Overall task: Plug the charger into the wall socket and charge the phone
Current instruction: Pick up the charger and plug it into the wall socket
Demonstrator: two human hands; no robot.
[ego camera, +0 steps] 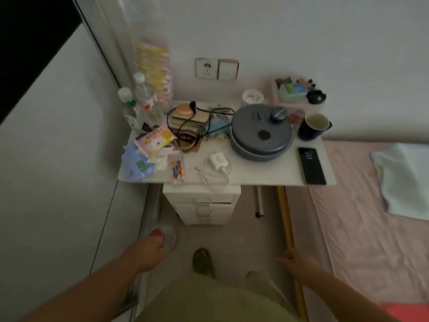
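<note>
Nothing's started yet, I'd say. Both hands hang low and empty, left hand (148, 249) loosely open, right hand (296, 261) loosely curled. Charger (218, 161) sits coiled at the bench (262, 176) front edge, phone (311, 165) to its right, wall socket (206, 68) above. Next: grab the charger.

Open tabletop (260, 173) around the charger (217, 161); cables (185, 123) and grey pot (261, 133) below the wall socket (206, 68).

Head camera looks steeply down and forward — dim, perhaps blurred — over the bedside table (255, 175), fairly near.
</note>
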